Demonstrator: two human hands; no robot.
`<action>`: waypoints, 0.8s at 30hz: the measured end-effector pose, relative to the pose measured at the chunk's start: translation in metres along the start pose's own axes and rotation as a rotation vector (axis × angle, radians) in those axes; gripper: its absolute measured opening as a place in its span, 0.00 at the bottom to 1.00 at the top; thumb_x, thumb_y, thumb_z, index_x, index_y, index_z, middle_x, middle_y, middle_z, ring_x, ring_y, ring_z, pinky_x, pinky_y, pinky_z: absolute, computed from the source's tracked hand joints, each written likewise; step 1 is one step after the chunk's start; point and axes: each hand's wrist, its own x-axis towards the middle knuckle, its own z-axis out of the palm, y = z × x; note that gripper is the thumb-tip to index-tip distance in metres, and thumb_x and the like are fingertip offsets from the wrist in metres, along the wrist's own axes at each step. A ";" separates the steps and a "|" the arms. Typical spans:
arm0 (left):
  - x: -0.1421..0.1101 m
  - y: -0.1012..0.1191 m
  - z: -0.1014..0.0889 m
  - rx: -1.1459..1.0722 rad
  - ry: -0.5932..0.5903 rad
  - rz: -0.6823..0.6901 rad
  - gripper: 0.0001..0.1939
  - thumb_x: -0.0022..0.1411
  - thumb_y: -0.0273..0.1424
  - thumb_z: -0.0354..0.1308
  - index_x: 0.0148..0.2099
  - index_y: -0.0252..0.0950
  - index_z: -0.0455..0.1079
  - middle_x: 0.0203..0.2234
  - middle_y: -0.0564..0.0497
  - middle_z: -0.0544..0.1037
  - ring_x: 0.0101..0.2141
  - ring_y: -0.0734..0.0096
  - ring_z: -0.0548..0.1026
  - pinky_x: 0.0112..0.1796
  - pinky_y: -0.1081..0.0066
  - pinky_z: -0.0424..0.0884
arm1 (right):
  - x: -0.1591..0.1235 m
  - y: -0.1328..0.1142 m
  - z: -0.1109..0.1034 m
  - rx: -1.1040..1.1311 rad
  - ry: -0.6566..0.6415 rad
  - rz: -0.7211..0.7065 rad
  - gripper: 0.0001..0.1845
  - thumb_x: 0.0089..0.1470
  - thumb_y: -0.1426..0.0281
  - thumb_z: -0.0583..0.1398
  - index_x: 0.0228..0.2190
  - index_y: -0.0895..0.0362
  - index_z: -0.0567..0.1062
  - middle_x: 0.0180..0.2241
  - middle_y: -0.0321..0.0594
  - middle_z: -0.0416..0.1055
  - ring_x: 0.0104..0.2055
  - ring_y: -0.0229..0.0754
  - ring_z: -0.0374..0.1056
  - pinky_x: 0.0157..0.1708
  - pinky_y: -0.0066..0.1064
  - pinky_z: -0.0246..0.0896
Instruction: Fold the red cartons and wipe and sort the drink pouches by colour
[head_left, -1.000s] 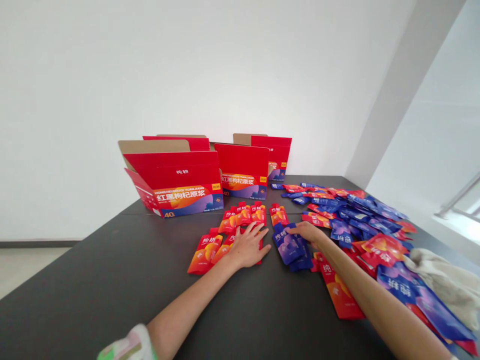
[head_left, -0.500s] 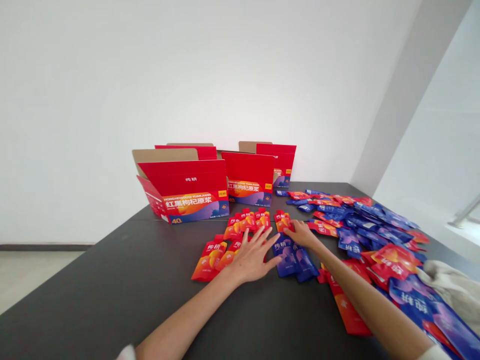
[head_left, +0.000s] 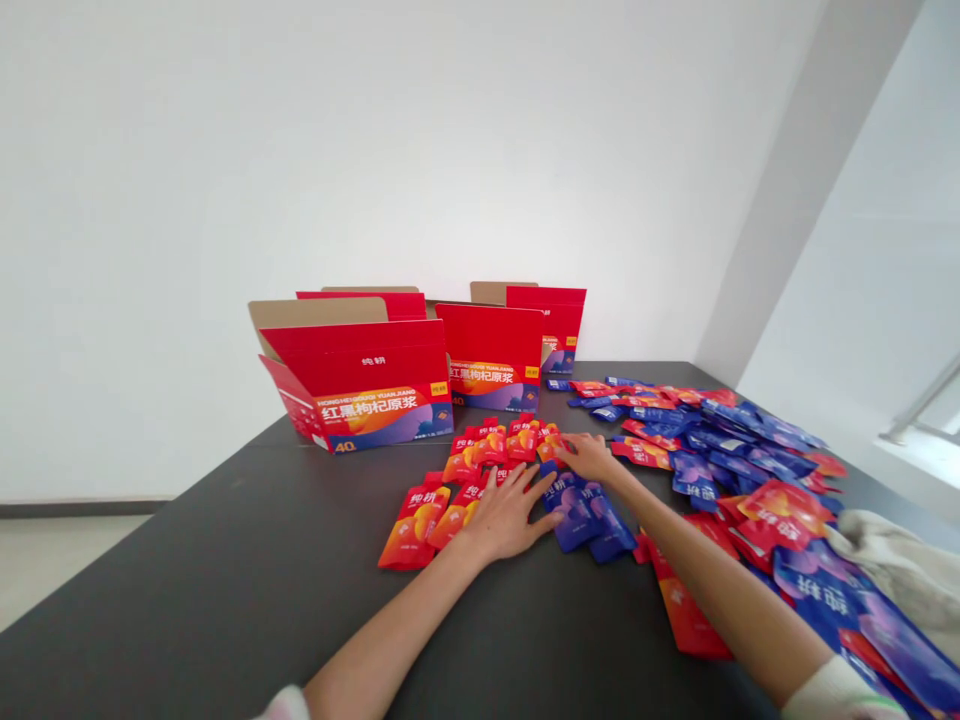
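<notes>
OK, clock centred on my left grip. Left grip: palm down, fingers fanned wide, lying over the near row of red pouches, nothing pinched. That row runs out toward 9 o'clock, leftmost pouch uncovered. Right grip is at 2 o'clock, fingers bent part way, fingertips at the end red pouch of the far row; can't tell whether it's pinched or only touched. Rest of the far red row sits from 11 to 12, pouches close side by side. Two blue pouches overlap at 3, right by my left thumb; can't tell if the thumb touches. All of it lies on the black bench. Mixed red and blue heap spreads from 1 to 4, beige cloth at its far edge, just past 3. Open red cartons stand upright from 10 to nearly 1, flaps up.
</notes>
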 end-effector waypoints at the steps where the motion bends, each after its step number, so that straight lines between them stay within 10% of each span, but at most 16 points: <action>1: -0.003 0.002 -0.004 -0.002 0.006 0.004 0.34 0.66 0.56 0.40 0.69 0.50 0.51 0.68 0.46 0.56 0.67 0.52 0.49 0.62 0.38 0.42 | -0.001 0.013 -0.011 -0.029 0.016 0.022 0.19 0.62 0.62 0.58 0.52 0.54 0.70 0.55 0.45 0.66 0.52 0.47 0.67 0.51 0.47 0.65; 9: -0.031 0.013 -0.030 -0.024 0.013 0.022 0.38 0.66 0.56 0.39 0.71 0.44 0.45 0.69 0.49 0.50 0.68 0.59 0.47 0.64 0.46 0.42 | -0.020 0.094 -0.051 -0.298 0.040 0.141 0.20 0.60 0.62 0.60 0.52 0.57 0.70 0.55 0.46 0.66 0.54 0.49 0.66 0.52 0.50 0.63; 24: -0.054 0.025 -0.025 -0.158 0.143 -0.082 0.30 0.70 0.46 0.44 0.68 0.38 0.53 0.66 0.45 0.60 0.66 0.60 0.55 0.65 0.50 0.45 | -0.032 0.078 -0.091 -0.101 0.232 0.112 0.16 0.61 0.62 0.60 0.46 0.58 0.73 0.48 0.43 0.71 0.46 0.45 0.70 0.46 0.44 0.67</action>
